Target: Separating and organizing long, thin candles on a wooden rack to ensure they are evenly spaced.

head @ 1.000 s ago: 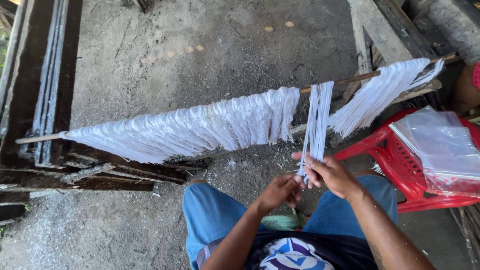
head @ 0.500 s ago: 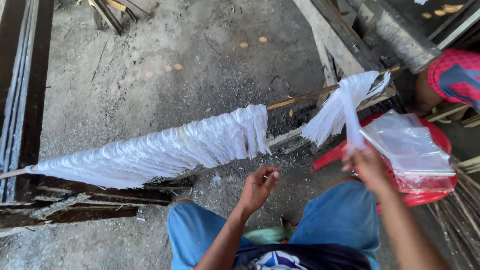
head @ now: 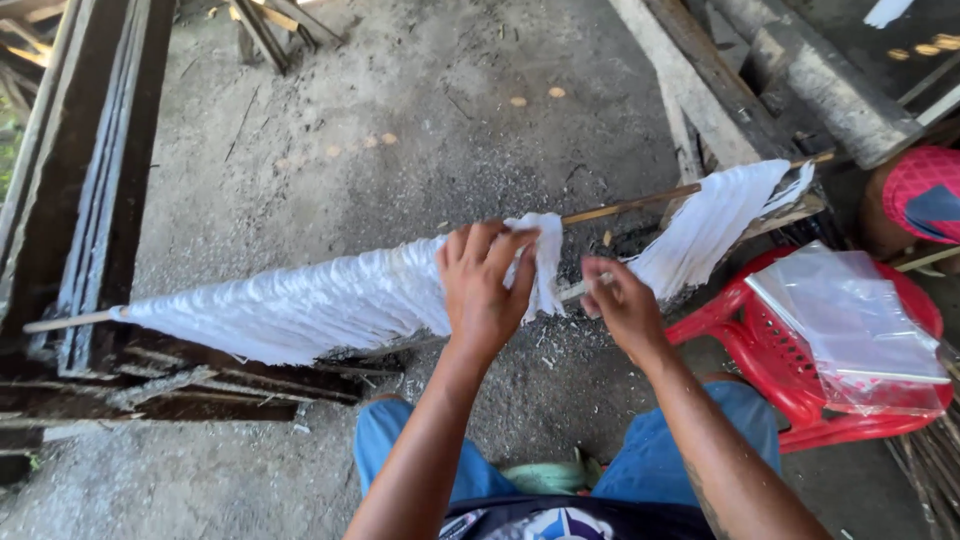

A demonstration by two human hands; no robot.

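Observation:
A thin wooden stick runs across in front of me, draped with several white plastic strips. A second bunch of strips hangs near its right end. My left hand lies over the right end of the big bunch, fingers curled around the strips at the stick. My right hand is just to its right, below the bare stretch of stick. Its thumb and fingers pinch a short pale stick end. My knees in blue trousers are below.
A red plastic chair stands at my right with clear plastic bags piled on it. Dark wooden beams lie at the left, more timber at the back right. A red and blue cap shows at the right edge.
My left hand rose from my lap and closed over the strips on the stick. My right hand came back left from the chair side to the bare part of the stick.

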